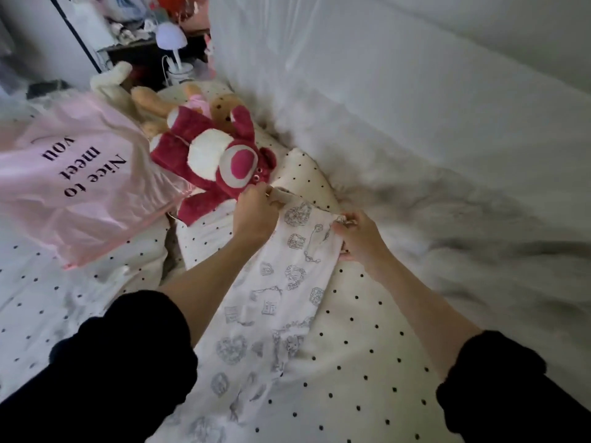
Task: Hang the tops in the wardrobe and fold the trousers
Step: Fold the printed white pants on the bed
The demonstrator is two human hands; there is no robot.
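Observation:
White trousers with grey printed drawings (271, 308) lie lengthwise on the dotted bedspread (367, 362), their waistband at the far end. My left hand (256, 212) pinches the left corner of the waistband. My right hand (359, 238) grips the right corner. The waistband is stretched between the two hands. A pink top printed "Nice to meet you" (80, 174) lies spread on the bed to the left.
A dark red plush bear (217, 161) and other soft toys lie just beyond my left hand. A dotted pillow (307, 177) sits behind the waistband. A white net curtain (415, 107) hangs along the right side. A lamp (171, 39) stands on a cluttered table at the far left.

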